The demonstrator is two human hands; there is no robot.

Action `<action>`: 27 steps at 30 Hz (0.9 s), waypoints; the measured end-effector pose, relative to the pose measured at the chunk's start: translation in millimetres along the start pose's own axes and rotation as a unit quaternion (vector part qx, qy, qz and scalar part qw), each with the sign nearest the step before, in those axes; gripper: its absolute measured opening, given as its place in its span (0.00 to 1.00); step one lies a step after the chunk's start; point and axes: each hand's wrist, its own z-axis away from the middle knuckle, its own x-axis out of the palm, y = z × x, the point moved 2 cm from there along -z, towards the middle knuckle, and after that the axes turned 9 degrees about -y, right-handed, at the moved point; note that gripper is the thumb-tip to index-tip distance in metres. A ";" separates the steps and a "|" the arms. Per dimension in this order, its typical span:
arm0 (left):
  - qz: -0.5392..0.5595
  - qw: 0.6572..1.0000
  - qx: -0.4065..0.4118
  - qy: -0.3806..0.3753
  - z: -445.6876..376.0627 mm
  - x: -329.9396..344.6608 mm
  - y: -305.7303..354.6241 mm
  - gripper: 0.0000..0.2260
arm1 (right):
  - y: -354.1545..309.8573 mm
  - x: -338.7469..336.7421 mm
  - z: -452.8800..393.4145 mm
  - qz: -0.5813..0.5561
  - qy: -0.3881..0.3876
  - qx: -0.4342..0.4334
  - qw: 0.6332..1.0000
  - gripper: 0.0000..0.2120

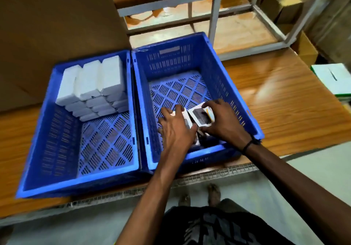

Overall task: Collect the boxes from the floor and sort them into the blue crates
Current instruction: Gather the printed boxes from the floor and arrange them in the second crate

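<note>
Two hands, working at the near end of the right crate. Left hand: fingers spread flat, pressing a printed box down against the crate floor, likely to square it. Right hand: closed around the edge of a second printed box, tilted, probably being seated beside the first. More may lie hidden beneath the palms.

Blue crates: two, side by side, touching, on the wooden table.

Left crate: white boxes stacked tightly at the far end, three columns across; full count unclear.
</note>
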 end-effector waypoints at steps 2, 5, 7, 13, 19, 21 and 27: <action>0.037 0.995 0.077 0.048 -1.9 -10.1 5.8 0.21 | -5.2 -9.7 9.0 -0.022 0.061 0.007 0.998 0.25; 0.123 0.977 0.164 0.067 -3.7 -13.3 19.3 0.17 | -11.8 -26.8 32.5 -0.056 0.152 0.019 0.987 0.22; 0.167 0.962 0.208 0.057 -0.3 -7.2 35.2 0.15 | -9.1 -36.3 56.6 -0.070 0.211 0.056 0.973 0.19; 0.240 0.905 0.350 -0.031 42.8 38.0 106.4 0.14 | 21.7 -54.4 164.1 -0.087 0.342 0.173 0.920 0.17; 0.220 0.847 0.449 -0.181 131.1 120.7 187.0 0.16 | 74.1 -64.0 315.8 -0.094 0.418 0.310 0.849 0.16; 0.202 0.822 0.480 -0.229 165.1 154.4 209.3 0.15 | 94.3 -60.8 371.2 -0.109 0.430 0.357 0.822 0.17; 0.151 0.769 0.518 -0.343 277.7 271.2 277.8 0.17 | 149.4 -38.2 550.2 -0.148 0.468 0.475 0.731 0.18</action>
